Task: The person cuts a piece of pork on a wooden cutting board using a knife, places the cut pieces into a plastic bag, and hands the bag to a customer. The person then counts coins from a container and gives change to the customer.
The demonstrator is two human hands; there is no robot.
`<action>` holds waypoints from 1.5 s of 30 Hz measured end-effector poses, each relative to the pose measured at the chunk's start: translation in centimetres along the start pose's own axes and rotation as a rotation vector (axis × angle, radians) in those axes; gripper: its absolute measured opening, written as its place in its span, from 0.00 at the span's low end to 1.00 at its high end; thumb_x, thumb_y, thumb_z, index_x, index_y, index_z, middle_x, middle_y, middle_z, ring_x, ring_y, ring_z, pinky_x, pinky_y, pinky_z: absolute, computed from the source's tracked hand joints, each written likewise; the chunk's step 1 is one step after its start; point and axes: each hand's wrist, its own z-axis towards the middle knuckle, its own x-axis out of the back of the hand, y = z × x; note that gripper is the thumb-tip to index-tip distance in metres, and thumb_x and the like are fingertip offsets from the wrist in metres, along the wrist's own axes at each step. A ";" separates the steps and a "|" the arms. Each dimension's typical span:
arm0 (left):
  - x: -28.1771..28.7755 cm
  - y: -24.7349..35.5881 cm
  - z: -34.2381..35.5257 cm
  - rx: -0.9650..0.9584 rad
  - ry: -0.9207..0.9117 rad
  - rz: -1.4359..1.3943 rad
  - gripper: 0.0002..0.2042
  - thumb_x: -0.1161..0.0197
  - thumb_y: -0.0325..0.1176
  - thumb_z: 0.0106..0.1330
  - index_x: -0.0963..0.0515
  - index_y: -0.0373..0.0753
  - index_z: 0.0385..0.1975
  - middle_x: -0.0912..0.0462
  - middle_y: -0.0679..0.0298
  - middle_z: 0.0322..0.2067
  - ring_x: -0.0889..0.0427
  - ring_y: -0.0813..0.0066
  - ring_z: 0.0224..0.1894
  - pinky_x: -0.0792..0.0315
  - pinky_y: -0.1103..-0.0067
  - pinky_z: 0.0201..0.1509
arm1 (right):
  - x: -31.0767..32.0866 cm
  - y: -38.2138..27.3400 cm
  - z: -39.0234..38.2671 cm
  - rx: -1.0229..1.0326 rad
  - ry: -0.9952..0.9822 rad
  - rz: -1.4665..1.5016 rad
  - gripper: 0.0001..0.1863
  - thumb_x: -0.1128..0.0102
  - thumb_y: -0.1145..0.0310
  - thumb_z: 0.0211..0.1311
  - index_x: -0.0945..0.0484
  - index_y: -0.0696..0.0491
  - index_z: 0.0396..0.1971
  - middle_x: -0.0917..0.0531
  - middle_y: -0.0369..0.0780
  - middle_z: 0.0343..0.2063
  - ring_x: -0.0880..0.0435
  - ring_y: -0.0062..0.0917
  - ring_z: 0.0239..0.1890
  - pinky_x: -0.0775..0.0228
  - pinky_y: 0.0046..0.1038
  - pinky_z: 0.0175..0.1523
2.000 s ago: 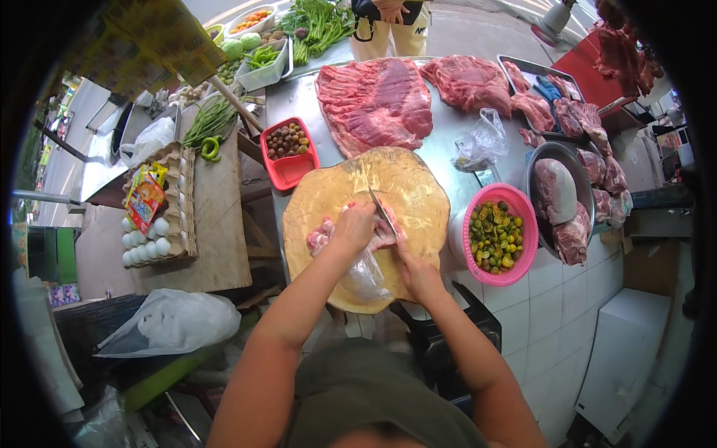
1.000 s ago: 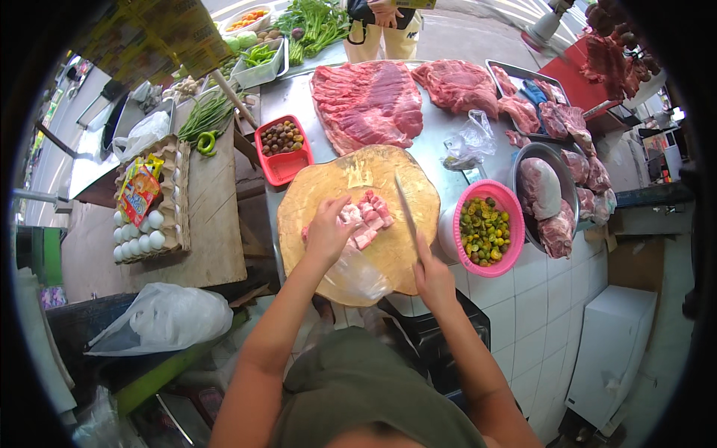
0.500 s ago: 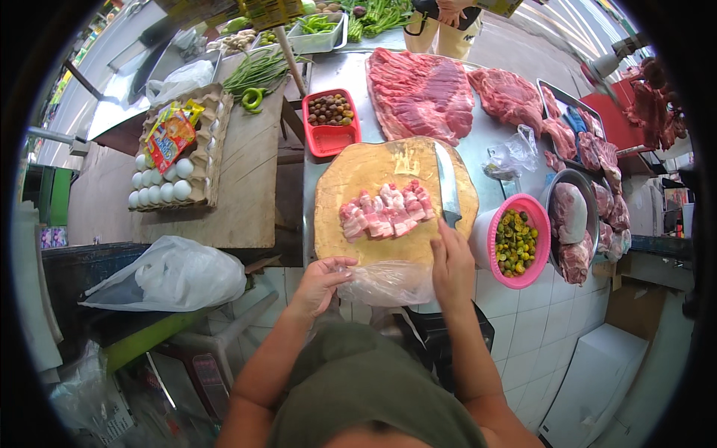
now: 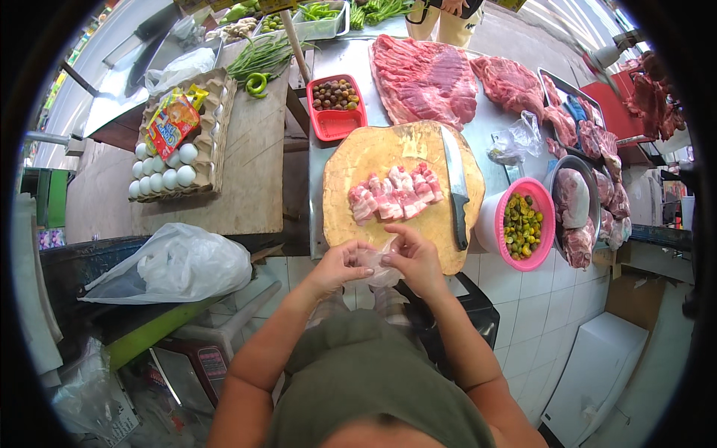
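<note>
Between my two hands is a clear plastic bag (image 4: 383, 275), bunched up just over the near edge of the round wooden chopping board (image 4: 347, 168). My left hand (image 4: 340, 267) pinches one side of it. My right hand (image 4: 415, 259) grips the other side, thumb against forefinger. Beyond the bag, a row of sliced pork belly (image 4: 394, 196) lies on the board. A large knife (image 4: 455, 179) rests on the board's right side, its black handle toward me, touched by neither hand.
Right of the board stands a pink-rimmed tub (image 4: 520, 228) of small green citrus. A red two-part tray (image 4: 337, 123) sits behind left. Large raw meat slabs (image 4: 426, 81) cover the table's far side. Leftward are an egg tray (image 4: 213, 157) and a white plastic bag (image 4: 187, 265).
My right hand has left the knife handle area and come to the bag, moving left and nearer. My left hand has shifted slightly right, and the bag is now gathered smaller between both hands.
</note>
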 end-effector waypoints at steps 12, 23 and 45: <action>2.4 -1.4 -2.1 -0.124 0.173 -0.583 0.05 0.37 0.27 0.66 0.24 0.35 0.39 0.20 0.65 0.32 0.23 0.78 0.30 0.26 0.79 0.35 | -3.9 1.3 -0.9 0.362 0.014 -0.877 0.05 0.39 0.80 0.54 0.20 0.60 0.31 0.22 0.46 0.36 0.21 0.42 0.40 0.28 0.37 0.44; 9.3 1.3 -6.9 -0.263 0.926 0.849 0.19 0.48 0.28 0.71 0.31 0.29 0.60 0.26 0.52 0.55 0.22 0.59 0.48 0.27 0.67 0.50 | 4.8 0.1 9.0 0.546 0.514 -1.129 0.24 0.34 0.56 0.59 0.24 0.57 0.48 0.23 0.48 0.43 0.25 0.47 0.52 0.32 0.42 0.55; -4.5 -2.1 17.0 -0.523 0.419 0.013 0.37 0.47 0.52 0.73 0.44 0.24 0.68 0.34 0.50 0.64 0.28 0.63 0.61 0.31 0.74 0.63 | 6.7 4.4 12.7 -0.009 0.137 0.117 0.24 0.40 0.48 0.66 0.22 0.57 0.43 0.17 0.36 0.26 0.19 0.23 0.27 0.27 0.24 0.32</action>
